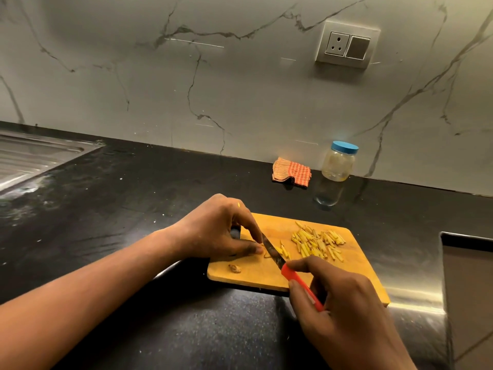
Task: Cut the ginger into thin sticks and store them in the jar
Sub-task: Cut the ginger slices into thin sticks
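Observation:
A wooden cutting board [354,273] lies on the black counter. A pile of thin ginger sticks [317,243] covers its far right part. My left hand [218,228] pinches a small ginger piece [266,253] at the board's left, fingertips against the blade. My right hand [344,311] grips the red handle of a knife [274,253], whose blade rests on that piece. A few cut sticks [285,251] lie just right of the blade. A brown ginger scrap [234,268] sits near the board's front left. The clear jar [338,161] with a blue lid stands shut by the wall.
An orange checked cloth [292,172] lies left of the jar by the marble wall. A steel sink drainboard [32,158] is at the far left. A steel surface with a raised edge [466,263] borders the board's right. A wall socket [346,44] is above.

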Demonstrator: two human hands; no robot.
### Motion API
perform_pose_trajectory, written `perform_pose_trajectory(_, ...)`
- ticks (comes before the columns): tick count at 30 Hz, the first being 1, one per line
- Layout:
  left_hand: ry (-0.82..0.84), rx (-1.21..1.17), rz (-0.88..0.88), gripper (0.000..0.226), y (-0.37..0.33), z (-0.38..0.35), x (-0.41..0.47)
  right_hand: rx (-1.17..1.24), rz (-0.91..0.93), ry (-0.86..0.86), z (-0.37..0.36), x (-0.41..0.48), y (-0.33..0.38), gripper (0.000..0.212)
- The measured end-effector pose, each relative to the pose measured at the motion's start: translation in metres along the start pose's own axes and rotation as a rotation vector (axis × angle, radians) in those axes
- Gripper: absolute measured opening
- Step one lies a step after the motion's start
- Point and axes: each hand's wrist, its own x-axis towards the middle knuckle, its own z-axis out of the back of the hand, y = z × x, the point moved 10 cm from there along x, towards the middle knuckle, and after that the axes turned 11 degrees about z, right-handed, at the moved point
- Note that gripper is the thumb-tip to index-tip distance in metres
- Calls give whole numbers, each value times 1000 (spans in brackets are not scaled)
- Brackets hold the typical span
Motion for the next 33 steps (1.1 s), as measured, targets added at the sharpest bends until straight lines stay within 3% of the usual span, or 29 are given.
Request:
perform_pose_trajectory(25,108,210,22,14,-17,-26,0,-147,-26,96,-14,-1,11,35)
perform_pose_trajectory(33,154,124,99,7,-3,-12,-2,-116,-14,68,-5,-5,7,32)
